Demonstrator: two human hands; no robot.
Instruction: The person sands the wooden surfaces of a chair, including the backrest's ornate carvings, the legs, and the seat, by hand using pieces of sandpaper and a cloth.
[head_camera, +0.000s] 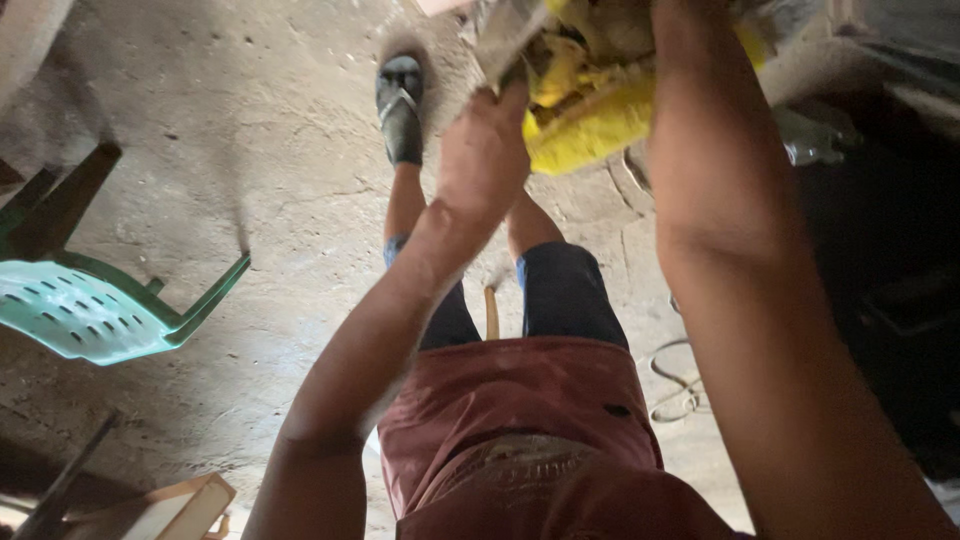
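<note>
Overhead, in the head view, the person is reaching both arms up and forward toward a yellow, worn bundle (590, 110) that looks like cloth or padding wrapped round a grey, dusty part (505, 35) near the top edge. What the bundle is fastened to is running out of view. The left hand (485, 150) is pressing against the lower left side of that yellow bundle, its fingers curled up around the grey part, so it is gripping there. The right hand is going out of sight behind the top edge; only the right forearm (715, 170) is showing, crossing in front of the bundle, so I cannot tell whether that hand is open or closed.

Below, the person is standing on a cracked concrete floor (250, 130), wearing a dark red shirt (520, 430), dark shorts (565, 295) and a dark sandal (402, 105). A green plastic chair (85, 310) is sitting well off to the left. A loop of pale cable (675, 385) is lying on the floor by the right arm.
</note>
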